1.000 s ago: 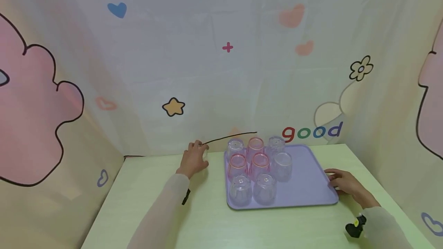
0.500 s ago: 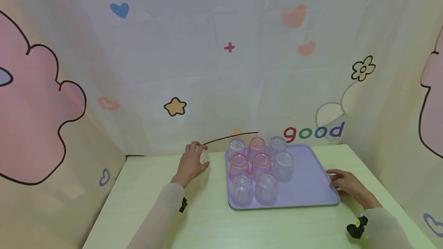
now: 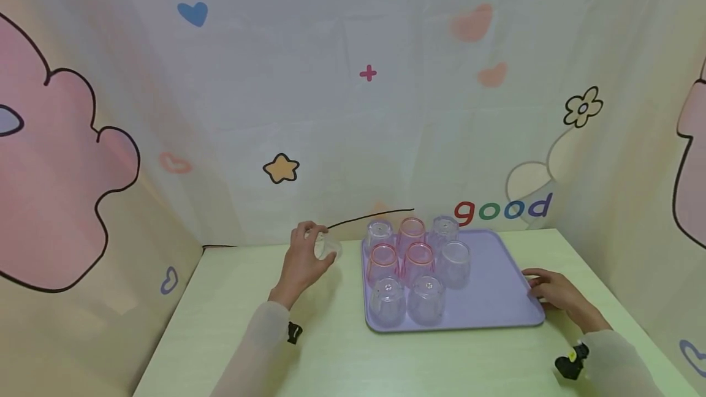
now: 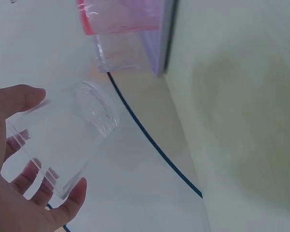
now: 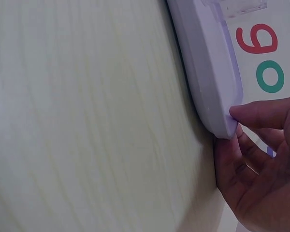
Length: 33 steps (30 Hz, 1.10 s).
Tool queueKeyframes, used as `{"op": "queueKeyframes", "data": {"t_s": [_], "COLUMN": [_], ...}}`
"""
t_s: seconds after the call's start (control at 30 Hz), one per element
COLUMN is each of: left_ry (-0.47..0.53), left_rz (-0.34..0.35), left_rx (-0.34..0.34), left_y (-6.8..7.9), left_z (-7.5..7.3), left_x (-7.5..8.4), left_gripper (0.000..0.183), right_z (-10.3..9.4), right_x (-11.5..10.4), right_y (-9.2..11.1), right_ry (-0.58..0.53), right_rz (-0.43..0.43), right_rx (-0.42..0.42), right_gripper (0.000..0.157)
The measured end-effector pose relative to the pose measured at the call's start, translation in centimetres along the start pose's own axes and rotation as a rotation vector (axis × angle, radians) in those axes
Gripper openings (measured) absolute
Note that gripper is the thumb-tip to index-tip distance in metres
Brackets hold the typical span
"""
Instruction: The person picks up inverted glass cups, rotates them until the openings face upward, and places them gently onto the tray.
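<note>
My left hand (image 3: 299,269) grips a clear drinking glass (image 3: 330,247), left of the purple tray (image 3: 491,302). In the left wrist view the thumb and fingers wrap the glass (image 4: 63,137) near one end. Its thick end tilts away from the palm, and bare table shows beside it. At the tray's right edge, my right hand (image 3: 556,296) pinches the rim. Seen from the right wrist, the thumb lies on top of the tray's corner (image 5: 210,67) and fingers reach underneath. Three pink glasses (image 3: 419,262) and several clear glasses (image 3: 427,302) stand on the tray's left part.
The pale wooden table (image 3: 331,354) ends at a printed cloth backdrop (image 3: 309,109) close behind the tray. More cloth hangs at both sides. The glasses on the tray stand close together, and the tray's right part is bare.
My left hand has lifted the clear glass slightly and tilted it, bringing it more into sight. The right hand keeps its hold on the tray, and the view has shifted slightly.
</note>
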<state>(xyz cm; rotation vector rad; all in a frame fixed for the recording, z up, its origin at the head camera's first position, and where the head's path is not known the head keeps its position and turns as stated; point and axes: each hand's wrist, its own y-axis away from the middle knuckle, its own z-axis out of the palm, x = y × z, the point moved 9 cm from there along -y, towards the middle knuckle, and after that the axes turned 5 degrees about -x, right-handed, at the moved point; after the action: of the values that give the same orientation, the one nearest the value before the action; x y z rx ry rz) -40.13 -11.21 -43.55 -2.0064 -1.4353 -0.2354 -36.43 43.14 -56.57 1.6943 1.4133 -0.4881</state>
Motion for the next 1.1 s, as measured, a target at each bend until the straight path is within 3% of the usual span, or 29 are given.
{"op": "queueKeyframes", "data": {"t_s": [0.37, 0.8, 0.97, 1.1], "left_ry": [0.244, 0.442, 0.466, 0.482], "left_rz": [-0.031, -0.014, 0.002, 0.009], "left_rx": [0.037, 0.030, 0.033, 0.035], "left_y": [1.4, 2.9, 3.3, 3.5], "left_z": [-2.0, -2.2, -2.1, -2.1], "left_x": [1.2, 3.0, 3.6, 4.0], "left_gripper": [0.049, 0.051, 0.052, 0.053], "right_z": [0.0, -0.1, -0.4, -0.8], "right_x": [-0.2, -1.0, -1.5, -2.7], "right_y": [0.1, 0.9, 1.3, 1.9], "right_ry": [0.007, 0.061, 0.093, 0.182], "right_rz": [-0.021, -0.070, -0.094, -0.175], "right_rx": [0.009, 0.072, 0.112, 0.184], "right_gripper": [0.056, 0.053, 0.050, 0.045]}}
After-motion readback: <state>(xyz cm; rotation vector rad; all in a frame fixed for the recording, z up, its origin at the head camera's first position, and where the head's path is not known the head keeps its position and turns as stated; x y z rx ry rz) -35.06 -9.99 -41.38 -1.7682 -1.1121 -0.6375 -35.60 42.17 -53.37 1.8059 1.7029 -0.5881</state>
